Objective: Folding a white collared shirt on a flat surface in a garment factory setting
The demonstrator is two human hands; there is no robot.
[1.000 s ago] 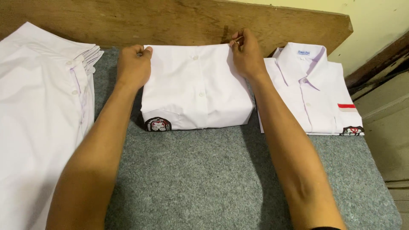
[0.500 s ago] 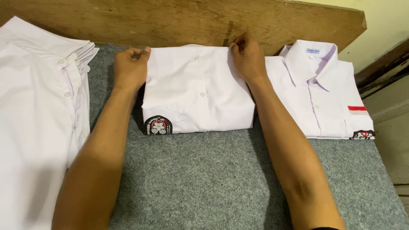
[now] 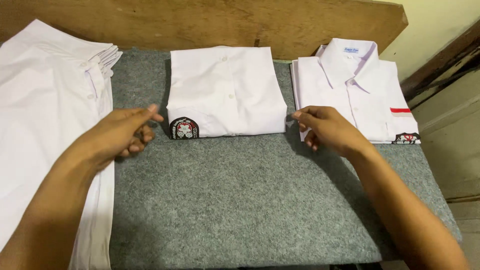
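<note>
A grey felt pad (image 3: 240,200) lies bare across its near half. At its far edge sits a folded white shirt (image 3: 227,90), badge at its near left corner. The left hand (image 3: 117,137) hovers loosely curled, holding nothing, beside that corner. The right hand (image 3: 327,130), empty, fingertips near the shirt's right edge.

I count two folded white cotton shirts on the mat: one buttoned-side up with an embroidered round sleeve badge (image 3: 226,92), one collar-up with a red chest stripe (image 3: 355,90). One stack of unfolded white shirts (image 3: 45,115) lies at the left; its number I cannot tell. One grey felt mat (image 3: 240,200), one wooden backboard (image 3: 210,22), two bare hands.
</note>
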